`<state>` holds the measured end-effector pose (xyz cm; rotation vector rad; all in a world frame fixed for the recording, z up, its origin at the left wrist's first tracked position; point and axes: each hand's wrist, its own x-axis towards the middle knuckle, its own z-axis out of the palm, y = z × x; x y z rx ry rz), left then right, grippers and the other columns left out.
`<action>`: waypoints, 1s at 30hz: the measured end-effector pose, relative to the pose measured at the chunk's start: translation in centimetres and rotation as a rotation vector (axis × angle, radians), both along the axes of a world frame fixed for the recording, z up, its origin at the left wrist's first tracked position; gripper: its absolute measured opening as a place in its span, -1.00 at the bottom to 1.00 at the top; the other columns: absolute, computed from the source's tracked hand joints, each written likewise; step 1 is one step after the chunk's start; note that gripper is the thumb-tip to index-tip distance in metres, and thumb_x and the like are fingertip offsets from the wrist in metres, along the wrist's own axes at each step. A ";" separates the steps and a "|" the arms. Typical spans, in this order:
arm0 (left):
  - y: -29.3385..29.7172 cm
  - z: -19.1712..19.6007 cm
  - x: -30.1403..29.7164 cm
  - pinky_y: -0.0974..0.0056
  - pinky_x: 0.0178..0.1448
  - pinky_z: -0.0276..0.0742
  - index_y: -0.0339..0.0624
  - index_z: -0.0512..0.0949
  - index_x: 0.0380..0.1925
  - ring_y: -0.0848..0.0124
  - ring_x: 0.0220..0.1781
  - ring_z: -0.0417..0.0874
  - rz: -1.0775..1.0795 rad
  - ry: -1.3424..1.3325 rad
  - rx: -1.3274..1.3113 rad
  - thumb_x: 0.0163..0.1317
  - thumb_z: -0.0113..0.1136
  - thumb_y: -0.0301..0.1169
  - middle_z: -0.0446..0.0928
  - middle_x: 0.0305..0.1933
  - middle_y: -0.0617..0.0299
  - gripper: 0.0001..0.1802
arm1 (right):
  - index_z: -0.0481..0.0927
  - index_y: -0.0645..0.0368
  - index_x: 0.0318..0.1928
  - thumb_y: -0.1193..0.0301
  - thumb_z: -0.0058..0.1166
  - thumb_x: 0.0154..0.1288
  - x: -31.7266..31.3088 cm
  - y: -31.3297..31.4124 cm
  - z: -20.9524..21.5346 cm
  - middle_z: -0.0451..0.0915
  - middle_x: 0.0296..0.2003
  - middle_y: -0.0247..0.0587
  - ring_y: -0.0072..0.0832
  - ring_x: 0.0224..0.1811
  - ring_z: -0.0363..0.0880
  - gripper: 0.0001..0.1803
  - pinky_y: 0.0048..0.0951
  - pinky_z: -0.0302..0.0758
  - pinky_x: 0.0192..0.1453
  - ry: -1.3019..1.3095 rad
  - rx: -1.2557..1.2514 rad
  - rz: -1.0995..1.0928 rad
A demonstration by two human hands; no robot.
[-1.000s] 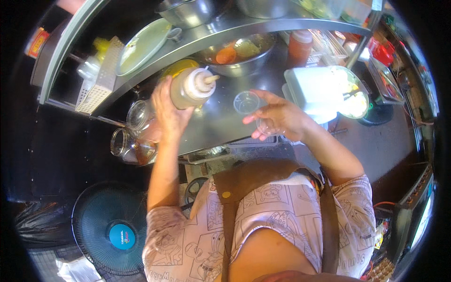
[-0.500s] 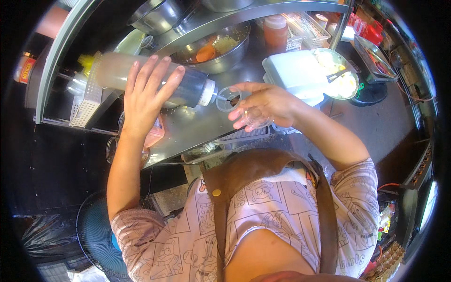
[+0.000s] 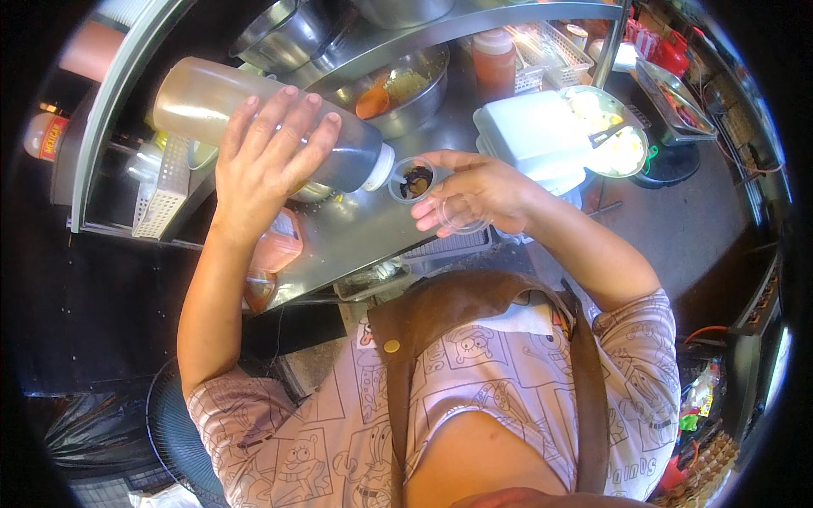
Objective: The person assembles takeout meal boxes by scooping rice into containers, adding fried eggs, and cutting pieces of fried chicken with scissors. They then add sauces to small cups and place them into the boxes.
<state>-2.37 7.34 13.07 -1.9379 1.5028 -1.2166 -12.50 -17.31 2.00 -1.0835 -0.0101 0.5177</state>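
Observation:
My left hand (image 3: 269,152) is wrapped round a large squeeze bottle (image 3: 199,97), tilted with its white cap end toward the right. Dark liquid has gathered at the capped end of the cloudy plastic. The nozzle reaches the mouth of a small clear plastic cup (image 3: 413,180), with dark sauce in its bottom. My right hand (image 3: 487,190) pinches that cup by its side between thumb and fingers. A round clear lid (image 3: 464,213) rests against the lower fingers of the same hand.
Behind the bottle, a steel bowl (image 3: 423,106) holds food and an orange ladle (image 3: 373,102). A white foam box (image 3: 525,127) stands right of it, beside a pan of pale food (image 3: 622,140). A red sauce bottle (image 3: 494,63) is farther back. A metal rail (image 3: 474,15) crosses above the counter.
The squeeze bottle's base has swung upward and left, so it tilts more steeply. More dark sauce shows in the cup. My right hand has barely moved.

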 end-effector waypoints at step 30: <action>2.2 -1.1 0.5 0.11 0.30 0.29 0.15 0.56 -0.03 0.32 0.17 0.53 0.036 0.083 -0.139 0.06 0.08 -0.39 0.59 0.04 0.33 -0.59 | 0.05 0.24 0.41 0.46 -0.06 0.36 -0.3 1.4 0.9 0.61 -0.12 0.11 -0.19 -0.06 0.66 -0.35 -0.29 0.61 -0.04 0.007 -0.033 -0.062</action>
